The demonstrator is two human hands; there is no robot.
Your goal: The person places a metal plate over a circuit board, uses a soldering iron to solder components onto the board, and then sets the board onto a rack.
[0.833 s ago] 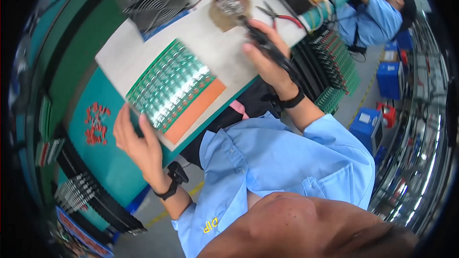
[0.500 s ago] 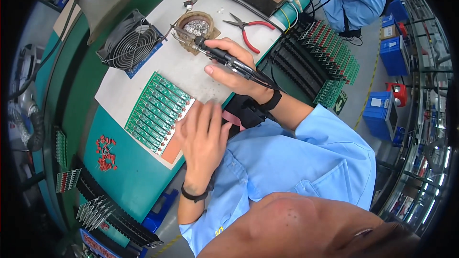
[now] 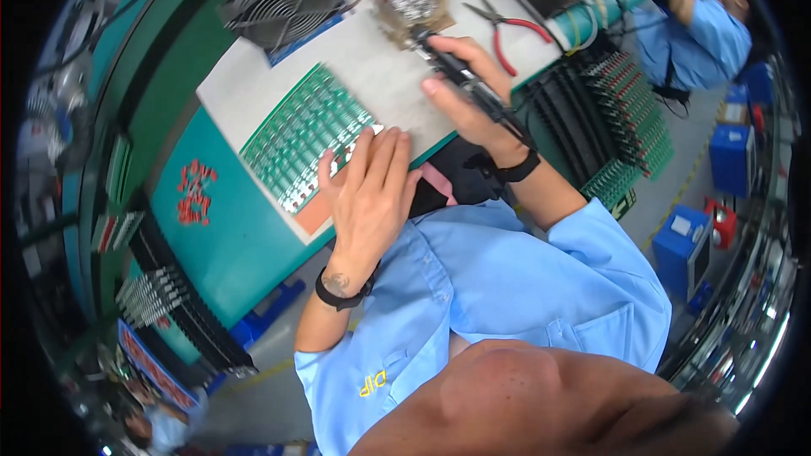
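Note:
My right hand (image 3: 483,122) is wrapped round the black handle of a soldering iron (image 3: 463,76). The iron's front end meets the near side of a round brown holder (image 3: 441,2) filled with silvery metal shavings; its very tip is hard to make out. My left hand (image 3: 372,198) lies with fingers stretched along the near edge of a panel of green circuit boards (image 3: 296,131). White and reddish parts line that edge, some hidden under the fingers. To the left, a loose pile of small red components (image 3: 196,192) rests on the green mat (image 3: 245,245).
Red-handled pliers (image 3: 495,20) lie right of the holder, and a square fan (image 3: 291,10) stands at the back left. Black racks hold populated boards (image 3: 629,114) at right and more boards (image 3: 152,295) at left. Another person (image 3: 688,46) sits at the far right.
The whole view has shifted and turned. My left hand has settled flatter over the boards' near edge. The iron points more steeply toward the holder, its front no longer reaching across the left side.

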